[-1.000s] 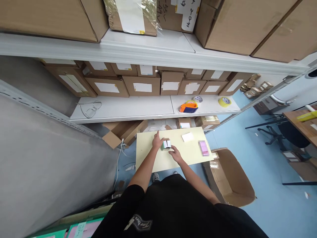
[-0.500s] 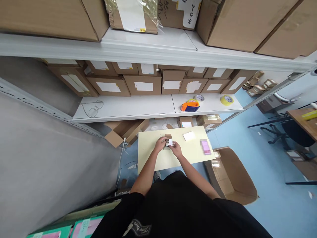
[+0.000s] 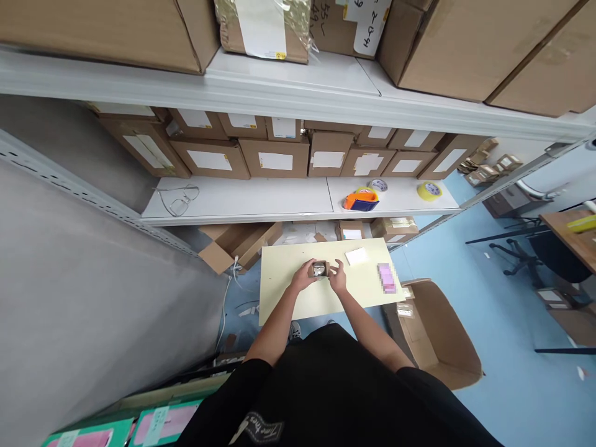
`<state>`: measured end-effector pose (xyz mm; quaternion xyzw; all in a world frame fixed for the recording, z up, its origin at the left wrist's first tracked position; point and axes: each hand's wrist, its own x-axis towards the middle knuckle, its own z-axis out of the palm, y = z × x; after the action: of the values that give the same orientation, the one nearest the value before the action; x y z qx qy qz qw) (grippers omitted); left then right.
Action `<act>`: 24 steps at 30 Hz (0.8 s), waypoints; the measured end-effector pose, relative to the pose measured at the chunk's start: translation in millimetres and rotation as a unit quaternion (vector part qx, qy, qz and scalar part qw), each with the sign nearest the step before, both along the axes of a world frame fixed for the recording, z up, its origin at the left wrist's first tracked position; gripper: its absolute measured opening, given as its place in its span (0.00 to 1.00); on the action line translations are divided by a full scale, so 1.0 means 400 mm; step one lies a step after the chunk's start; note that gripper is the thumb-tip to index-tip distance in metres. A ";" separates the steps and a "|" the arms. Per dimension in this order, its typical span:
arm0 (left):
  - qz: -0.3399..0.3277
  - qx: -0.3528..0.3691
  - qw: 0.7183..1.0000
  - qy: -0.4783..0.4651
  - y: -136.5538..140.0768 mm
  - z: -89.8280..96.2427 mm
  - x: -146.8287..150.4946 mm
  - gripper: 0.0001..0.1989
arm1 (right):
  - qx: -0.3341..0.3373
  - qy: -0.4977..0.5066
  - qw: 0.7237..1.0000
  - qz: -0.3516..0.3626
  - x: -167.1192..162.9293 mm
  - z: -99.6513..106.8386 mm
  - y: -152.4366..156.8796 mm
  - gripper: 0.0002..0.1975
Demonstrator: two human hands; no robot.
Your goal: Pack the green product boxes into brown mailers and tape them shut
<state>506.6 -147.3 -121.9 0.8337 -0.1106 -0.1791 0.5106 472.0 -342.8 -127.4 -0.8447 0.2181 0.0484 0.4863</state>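
A small open cardboard box (image 3: 320,277) sits over the pale yellow tabletop (image 3: 286,298), with something silvery and shiny (image 3: 319,268) inside it. My left hand (image 3: 303,277) grips the box by its left side, fingers wrapped at the edge. At the right side of the box is my right hand (image 3: 339,278), its thumb and fingers apart; whether a fingertip touches the box is hard to tell. A white card or pad (image 3: 356,256) lies behind and to the right. Farther right on the table is a blurred pink item (image 3: 386,277).
Behind the table, a shelf (image 3: 261,197) carries an orange tape dispenser (image 3: 361,200), tape rolls (image 3: 429,190) and looped wire (image 3: 179,202). Labelled cartons (image 3: 275,160) line its back. A large open carton (image 3: 437,329) stands right of the table; another open box (image 3: 239,245) lies at the left.
The white piece near my right fingers and the raised brown flap no longer show at the box. My right hand has shifted slightly right, its fingers spread. The camera has turned a little.
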 end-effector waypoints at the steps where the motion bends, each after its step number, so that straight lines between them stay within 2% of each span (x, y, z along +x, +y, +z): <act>1: -0.001 -0.004 1.000 -0.001 0.000 -0.006 0.000 0.42 | -0.001 -0.015 1.000 0.012 -0.002 -0.002 -0.005 0.31; 6: -0.005 -0.005 1.000 0.006 -0.002 -0.022 0.003 0.44 | -0.035 -0.059 0.996 0.065 0.008 -0.007 0.007 0.18; 12: -0.002 0.001 1.000 0.000 -0.014 -0.023 -0.002 0.45 | -0.114 0.003 0.987 0.112 0.067 0.008 0.032 0.21; 17: 0.023 -0.010 0.999 0.021 -0.017 -0.021 0.004 0.46 | -0.122 0.026 0.977 0.174 0.122 0.037 0.037 0.24; 21: 0.013 -0.010 1.000 0.022 -0.017 -0.030 0.009 0.47 | -0.126 -0.002 0.967 0.221 0.122 0.065 0.028 0.20; 24: 0.014 -0.014 1.000 0.020 -0.020 -0.048 0.005 0.47 | -0.135 -0.046 0.962 0.231 0.102 0.110 0.016 0.18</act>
<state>508.8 -155.4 -141.3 0.8240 -0.0910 -0.1874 0.5269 512.7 -336.6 -83.6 -0.9314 -0.0014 0.0903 0.3526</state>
